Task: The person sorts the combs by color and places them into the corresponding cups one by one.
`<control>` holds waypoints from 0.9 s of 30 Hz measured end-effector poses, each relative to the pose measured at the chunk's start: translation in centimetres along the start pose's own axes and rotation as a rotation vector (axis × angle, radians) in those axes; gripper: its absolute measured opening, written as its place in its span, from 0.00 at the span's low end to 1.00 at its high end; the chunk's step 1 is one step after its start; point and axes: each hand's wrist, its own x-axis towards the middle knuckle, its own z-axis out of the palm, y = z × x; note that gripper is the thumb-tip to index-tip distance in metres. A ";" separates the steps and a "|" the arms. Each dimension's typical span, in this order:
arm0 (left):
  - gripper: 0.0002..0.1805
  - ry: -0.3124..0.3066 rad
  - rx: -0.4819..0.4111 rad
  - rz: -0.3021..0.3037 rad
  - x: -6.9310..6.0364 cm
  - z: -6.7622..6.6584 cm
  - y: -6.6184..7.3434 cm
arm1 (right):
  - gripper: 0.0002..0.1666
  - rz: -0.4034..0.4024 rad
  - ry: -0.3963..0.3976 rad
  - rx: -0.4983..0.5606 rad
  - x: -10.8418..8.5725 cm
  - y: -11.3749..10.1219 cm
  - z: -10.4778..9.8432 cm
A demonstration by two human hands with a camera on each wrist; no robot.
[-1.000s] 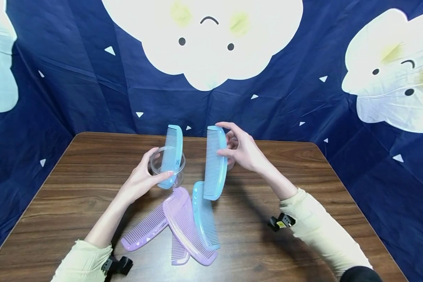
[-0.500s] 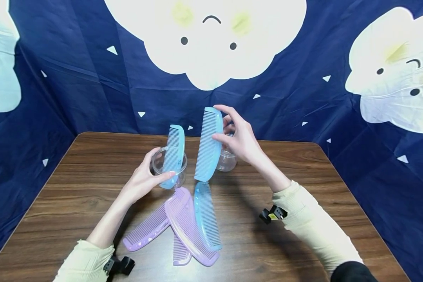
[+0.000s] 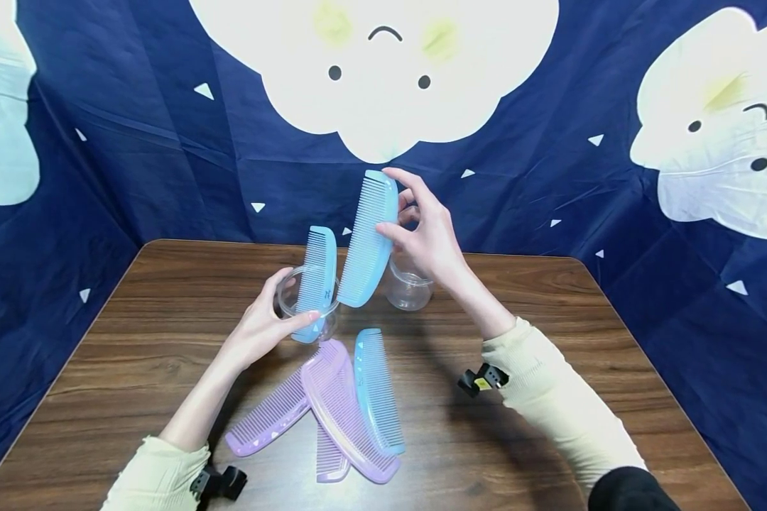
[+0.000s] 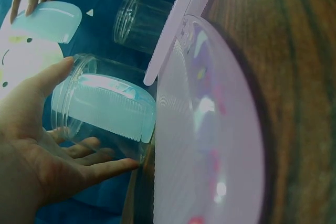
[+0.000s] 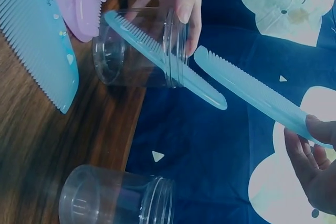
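My left hand (image 3: pixel 256 330) holds a clear jar (image 4: pixel 79 66), thumb on one side near the rim and fingers round the other. A blue comb (image 3: pixel 318 273) leans inside that jar, its upper end sticking out past the rim. My right hand (image 3: pixel 430 231) pinches a second blue comb (image 3: pixel 367 241) near its top end between thumb and fingers. In the right wrist view this comb's lower end (image 5: pixel 206 59) is just outside the jar's mouth, apart from it.
A second clear jar (image 3: pixel 409 291) stands behind and below my right hand. In front of the held jar lie several overlapping purple combs (image 3: pixel 348 419) and another blue comb (image 3: pixel 378 394). A dark blue cloth (image 3: pixel 166 156) with clouds hangs behind the wooden table (image 3: pixel 518 319).
My right hand has raised the blue comb off the pile and brought it up and left towards the held jar, tilting it. The left hand and its jar have stayed nearly still.
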 end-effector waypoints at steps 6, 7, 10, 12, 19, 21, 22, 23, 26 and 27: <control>0.58 -0.001 0.003 0.005 0.0 0.0 0.0 | 0.43 -0.031 0.018 0.012 0.7 -0.3 0.4; 0.58 -0.001 0.002 0.004 0.0 0.0 0.0 | 0.43 -0.037 0.019 0.015 0.9 -0.3 0.6; 0.58 -0.001 -0.002 0.003 0.0 0.0 0.0 | 0.43 -0.048 0.024 0.023 1.2 -0.4 1.1; 0.58 -0.002 -0.002 0.004 0.0 0.0 0.0 | 0.43 -0.059 0.029 0.029 1.4 -0.4 1.5; 0.57 0.002 -0.003 -0.001 -0.1 -0.1 -0.1 | 0.42 -0.101 0.035 0.033 1.9 -0.3 3.1; 0.57 0.003 -0.003 -0.003 -0.1 -0.1 -0.1 | 0.41 -0.105 0.033 0.041 1.9 -0.2 3.6; 0.57 0.003 -0.004 -0.004 -0.1 -0.1 0.0 | 0.41 -0.104 0.032 0.043 2.0 -0.2 3.8; 0.58 0.003 -0.006 -0.003 -0.1 -0.1 0.0 | 0.41 -0.103 0.032 0.047 2.0 -0.1 4.0; 0.57 0.003 -0.010 0.001 -0.1 0.0 -0.1 | 0.41 -0.094 0.032 0.049 2.1 0.1 4.6; 0.57 0.002 -0.012 0.000 -0.1 0.0 -0.1 | 0.41 -0.092 0.028 0.046 2.0 0.2 4.8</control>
